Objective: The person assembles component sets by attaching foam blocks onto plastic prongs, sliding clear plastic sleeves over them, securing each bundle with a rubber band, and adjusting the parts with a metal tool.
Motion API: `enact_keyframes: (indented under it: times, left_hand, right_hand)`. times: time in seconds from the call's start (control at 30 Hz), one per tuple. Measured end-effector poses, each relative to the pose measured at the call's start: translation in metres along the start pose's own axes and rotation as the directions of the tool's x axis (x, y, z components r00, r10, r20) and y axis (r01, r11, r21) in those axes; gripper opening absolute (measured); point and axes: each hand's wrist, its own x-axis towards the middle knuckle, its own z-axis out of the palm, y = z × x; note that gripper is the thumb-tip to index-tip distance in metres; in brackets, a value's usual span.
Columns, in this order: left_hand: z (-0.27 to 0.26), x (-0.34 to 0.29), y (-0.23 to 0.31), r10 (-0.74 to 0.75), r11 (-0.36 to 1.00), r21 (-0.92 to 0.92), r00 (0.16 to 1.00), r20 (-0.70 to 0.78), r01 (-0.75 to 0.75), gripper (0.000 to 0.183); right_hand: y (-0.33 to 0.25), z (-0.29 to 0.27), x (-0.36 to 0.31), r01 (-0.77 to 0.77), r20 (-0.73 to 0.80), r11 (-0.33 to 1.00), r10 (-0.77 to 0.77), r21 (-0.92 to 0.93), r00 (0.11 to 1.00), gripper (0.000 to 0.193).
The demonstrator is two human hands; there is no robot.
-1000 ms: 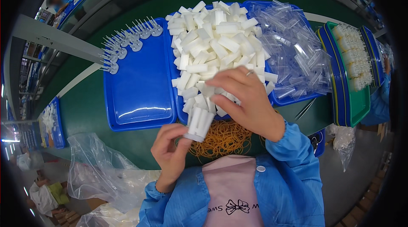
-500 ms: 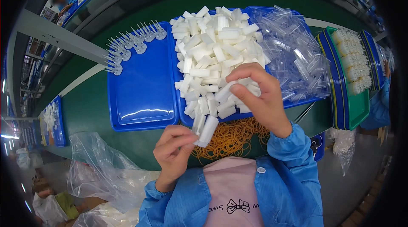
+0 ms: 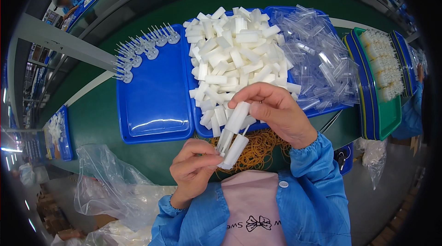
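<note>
My left hand point(image 3: 195, 168) pinches the base of a white pronged plastic piece point(image 3: 224, 142). One white foam block point(image 3: 236, 152) sits on that piece, with a thin prong tip showing above it. In my right hand point(image 3: 278, 114), thumb and fingers grip another white foam block point(image 3: 238, 118), tilted at the upper end of the piece's other prong. Whether the prong has entered this block I cannot tell. Just beyond my hands rises a heap of similar white blocks point(image 3: 230, 57).
Upright pronged pieces point(image 3: 149, 43) line the far left of a blue tray point(image 3: 156, 98). Clear plastic sleeves point(image 3: 313, 57) fill the right tray. Rubber bands point(image 3: 260, 151) lie before me. Stacked trays point(image 3: 389, 121) stand right; a plastic bag point(image 3: 110, 186) hangs left.
My right hand has come down and left from the heap with a foam block, to the pronged piece. My left hand has shifted slightly right.
</note>
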Motion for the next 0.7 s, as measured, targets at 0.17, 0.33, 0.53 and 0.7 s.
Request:
enact_keyframes:
  times: [0.17,0.33,0.53,0.7]
  left_hand:
    - [-0.006,0.007,0.008,0.171,0.927,0.301,0.965,0.198,-0.226,0.025]
    - [-0.005,0.006,0.005,0.214,0.871,0.401,0.954,0.210,-0.284,0.029]
    - [-0.001,-0.002,0.002,0.108,0.929,0.358,0.994,-0.009,-0.098,0.026]
    - [-0.004,-0.009,-0.002,-0.045,0.935,0.351,0.999,0.009,0.039,0.022]
  right_hand:
    - [0.004,-0.010,-0.002,0.010,0.027,0.992,-0.007,-0.123,1.000,0.021]
    - [0.003,0.004,-0.006,-0.007,0.054,0.982,0.018,-0.186,0.998,0.021]
    - [0.005,0.017,-0.014,0.062,0.123,0.944,-0.023,-0.323,0.992,0.023]
    - [0.004,0.004,0.017,0.290,0.236,0.674,-0.174,-0.680,0.956,0.033]
